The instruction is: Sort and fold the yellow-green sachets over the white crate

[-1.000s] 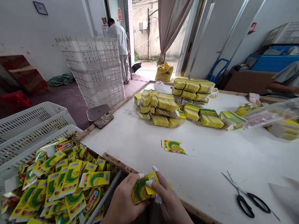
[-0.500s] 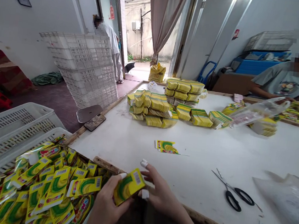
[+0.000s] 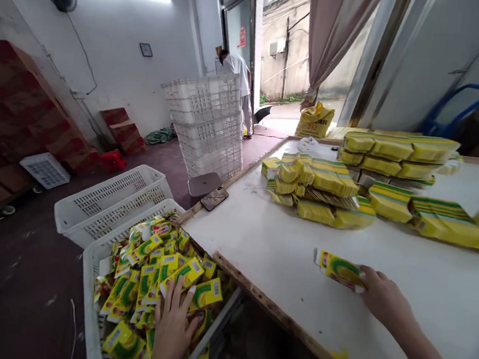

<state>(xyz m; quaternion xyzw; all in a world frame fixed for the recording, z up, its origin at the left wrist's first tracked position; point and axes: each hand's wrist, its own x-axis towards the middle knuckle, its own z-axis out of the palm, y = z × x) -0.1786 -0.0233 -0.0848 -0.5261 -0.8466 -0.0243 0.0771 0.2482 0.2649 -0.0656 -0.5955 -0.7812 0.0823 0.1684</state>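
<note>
Right hand (image 3: 383, 296): fingers grasping the right-hand end of one yellow-green carton (image 3: 339, 270), over the white counter (image 3: 270, 254). Left hand (image 3: 174, 321): fingers spread, unclenched, laid on loose cartons (image 3: 147, 278) heaped in a white crate (image 3: 87, 278) beside the counter. Farther along the counter: stacked yellow bundles (image 3: 316, 179). At its left edge: one phone (image 3: 214, 198). Beyond: stacked white crates (image 3: 205, 116).
</note>
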